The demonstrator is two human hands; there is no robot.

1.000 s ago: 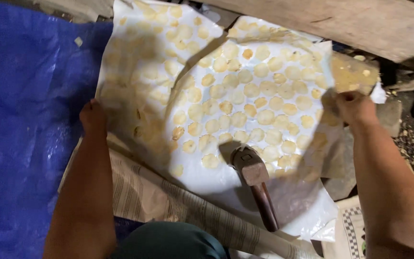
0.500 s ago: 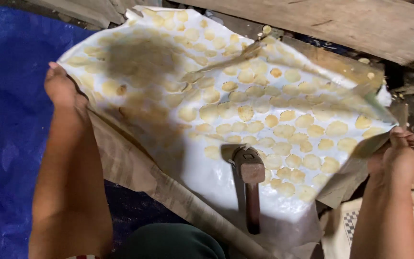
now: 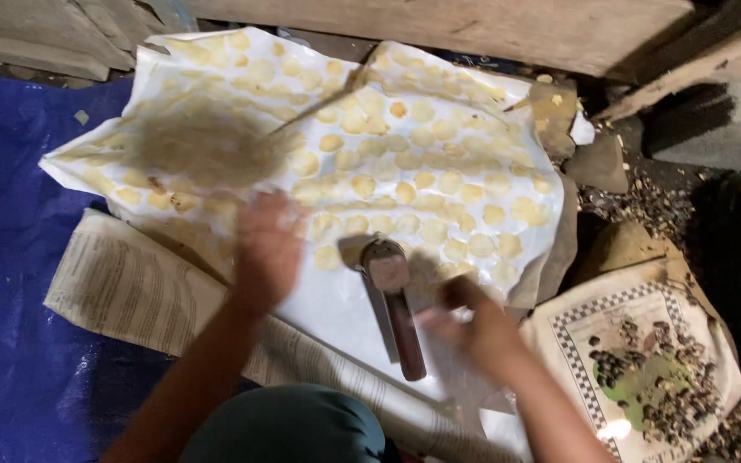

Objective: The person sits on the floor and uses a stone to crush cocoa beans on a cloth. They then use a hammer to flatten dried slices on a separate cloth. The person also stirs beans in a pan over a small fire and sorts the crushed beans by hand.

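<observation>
The left hand (image 3: 266, 244) is hovering blurred over the white sheet (image 3: 336, 300), its grip impossible to tell, while the right hand (image 3: 473, 321) is lying loosely curled just beside the metal tool (image 3: 396, 300). Pale round slices (image 3: 422, 154) are covering the sheet, which is resting on newspaper (image 3: 130, 291) over a blue tarp (image 3: 10, 257).

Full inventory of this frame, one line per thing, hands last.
White sheet: one, white, spread in the middle over the newspaper.
Flat round pieces: many, pale yellow, laid in rows across the sheet.
Hammer-like tool: one, metal head with dark reddish handle, lying on the sheet's near part.
Newspaper: several sheets, beige, under the white sheet, lower left.
Tarp: one, blue, left side.
Wooden planks: several, brown, along the top.
Checkered-border paper: one, holding dark scraps, lower right.
Stones: a few, brown, right of the sheet.
Left hand: blurred, over the sheet, holding nothing visible.
Right hand: blurred, beside the tool's handle.
</observation>
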